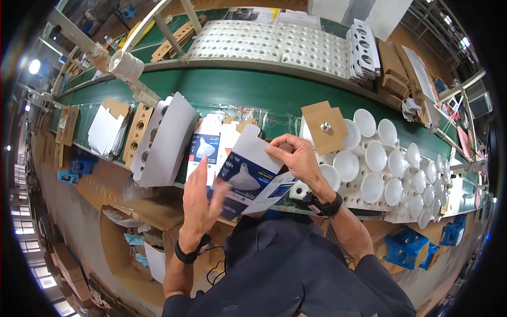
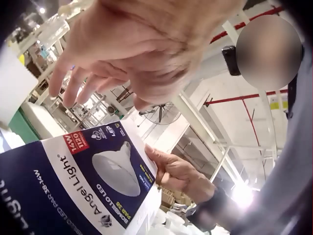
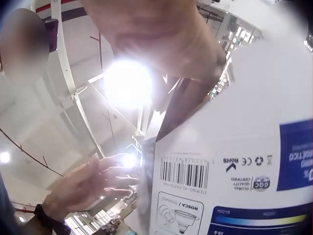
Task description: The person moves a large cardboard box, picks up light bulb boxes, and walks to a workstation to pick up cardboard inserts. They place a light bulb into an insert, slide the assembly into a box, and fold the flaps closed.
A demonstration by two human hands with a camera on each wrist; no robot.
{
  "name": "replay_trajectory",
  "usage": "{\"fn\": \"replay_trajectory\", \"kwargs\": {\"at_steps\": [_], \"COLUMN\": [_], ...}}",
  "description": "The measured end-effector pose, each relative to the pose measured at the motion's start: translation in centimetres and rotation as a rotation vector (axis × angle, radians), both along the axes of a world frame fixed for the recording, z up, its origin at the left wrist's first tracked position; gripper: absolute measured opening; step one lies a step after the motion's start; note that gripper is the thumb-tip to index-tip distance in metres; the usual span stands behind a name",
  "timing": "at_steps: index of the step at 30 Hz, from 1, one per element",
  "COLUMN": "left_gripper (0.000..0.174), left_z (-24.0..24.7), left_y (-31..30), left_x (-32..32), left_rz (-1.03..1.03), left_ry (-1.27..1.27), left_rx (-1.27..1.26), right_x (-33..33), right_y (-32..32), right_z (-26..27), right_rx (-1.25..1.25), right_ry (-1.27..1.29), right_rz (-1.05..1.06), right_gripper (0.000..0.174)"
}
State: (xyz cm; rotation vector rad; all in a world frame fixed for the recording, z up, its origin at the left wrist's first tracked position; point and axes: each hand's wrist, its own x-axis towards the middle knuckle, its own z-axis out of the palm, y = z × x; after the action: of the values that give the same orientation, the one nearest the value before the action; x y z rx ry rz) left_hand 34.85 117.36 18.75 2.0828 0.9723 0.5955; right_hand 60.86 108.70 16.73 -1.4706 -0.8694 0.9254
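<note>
A blue and white printed bulb carton [image 1: 244, 177] is held tilted in front of the body, its white flaps up. My right hand [image 1: 298, 158] pinches the carton's upper edge between thumb and fingers. Beside the carton's left side is my left hand [image 1: 200, 198], its fingers extended and the thumb blurred. In the left wrist view the left hand [image 2: 132, 54] is above the printed carton [image 2: 112, 171], apart from it. The right wrist view shows the carton's barcode side [image 3: 234, 161] close up, with the left hand [image 3: 88, 183] beyond it, fingers spread.
Behind the carton stand other printed cartons [image 1: 205, 150]. At left lean a white holed insert [image 1: 166, 140] and flat white cartons [image 1: 108, 129]. White round bulbs [image 1: 375, 158] fill a holed tray at right, near a brown cardboard piece [image 1: 325, 127]. A green belt [image 1: 227, 87] runs behind.
</note>
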Motion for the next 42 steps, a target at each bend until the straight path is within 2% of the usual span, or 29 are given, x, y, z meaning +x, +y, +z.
{"fn": "replay_trajectory", "kwargs": {"at_steps": [2,3,6,10,12,14,16,17,18,19,20,21,23,25,26,28,31,32,34,36,38,42], "left_gripper": [0.099,0.120,0.140,0.143,0.136,0.123,0.122,0.122,0.122,0.121,0.120,0.121,0.125,0.126,0.127,0.131,0.135,0.137,0.139,0.141,0.141,0.145], "left_z": [1.0,-0.1,-1.3,-3.3,-3.9,-3.4,-1.8,-1.7,-1.8,-1.9,-1.9,-2.7,-3.4,-4.3,-4.8,-5.5,-6.4,-6.5,-6.9,-7.3,-7.7,-7.3], "left_y": [-0.7,-0.8,-1.2,-1.2,-0.8,-1.2,-0.3,0.1,0.8,1.8,2.7,3.8,5.1,5.7,5.9,6.1,6.3,6.3,5.8,5.5,5.3,5.2], "left_x": [0.4,0.5,1.3,1.3,1.1,0.6,0.0,-0.7,-1.4,-1.7,-2.1,-2.7,-2.4,-2.5,-2.5,-2.6,-2.8,-2.7,-2.8,-2.4,-2.1,-1.9], "left_rz": [-0.130,-0.125,-0.080,-0.090,-0.109,-0.099,-0.081,-0.008,0.079,0.075,0.080,0.034,-0.020,-0.047,-0.059,-0.083,-0.109,-0.104,-0.112,-0.123,-0.137,-0.081], "left_ry": [0.260,0.357,0.380,0.310,0.176,0.222,0.276,0.298,0.328,0.377,0.431,0.439,0.416,0.394,0.395,0.425,0.431,0.432,0.450,0.469,0.422,0.360], "left_rx": [0.397,0.372,0.452,0.474,0.397,0.443,0.364,0.385,0.411,0.447,0.486,0.507,0.430,0.396,0.371,0.341,0.303,0.305,0.290,0.260,0.273,0.279], "right_x": [-0.8,-1.3,-2.7,-4.2,-4.0,-3.1,-1.6,0.6,3.2,5.8,9.0,11.6,15.3,17.3,16.9,16.5,16.9,16.5,13.4,11.3,8.1,3.9], "right_y": [0.9,1.4,2.1,1.5,1.3,1.1,0.0,-0.4,-0.9,-1.5,-1.8,-2.4,-3.1,-3.5,-3.4,-3.4,-3.3,-2.7,-0.8,2.0,4.8,7.1], "right_z": [-0.2,-0.2,-0.1,-0.7,0.0,-0.3,1.8,1.7,1.3,1.8,0.1,-1.5,-5.9,-10.4,-11.2,-11.5,-11.0,-8.7,-2.9,-2.3,-1.4,-5.4], "right_rx": [0.023,0.048,0.041,0.003,-0.069,-0.138,0.078,0.122,0.070,-0.127,-0.134,-0.111,-0.196,-0.236,-0.222,-0.286,-0.290,-0.292,-0.127,0.016,-0.025,-0.139], "right_ry": [0.042,0.092,0.142,0.285,0.355,0.323,0.028,-0.251,-0.405,-0.421,-0.645,-1.090,-1.176,-1.143,-1.115,-1.088,-1.102,-1.099,-0.804,-0.470,-0.110,0.270], "right_rz": [-0.005,0.018,0.056,0.098,0.181,0.361,0.195,0.029,-0.111,-0.213,-0.308,-0.371,-0.339,-0.148,-0.132,-0.130,-0.120,-0.119,-0.195,-0.115,0.101,0.329], "right_gripper": [0.017,0.018,0.020,0.023,0.022,0.029,0.031,0.032,0.031,0.031,0.032,0.034,0.036,0.035,0.035,0.040,0.036,0.036,0.028,0.024,0.024,0.020]}}
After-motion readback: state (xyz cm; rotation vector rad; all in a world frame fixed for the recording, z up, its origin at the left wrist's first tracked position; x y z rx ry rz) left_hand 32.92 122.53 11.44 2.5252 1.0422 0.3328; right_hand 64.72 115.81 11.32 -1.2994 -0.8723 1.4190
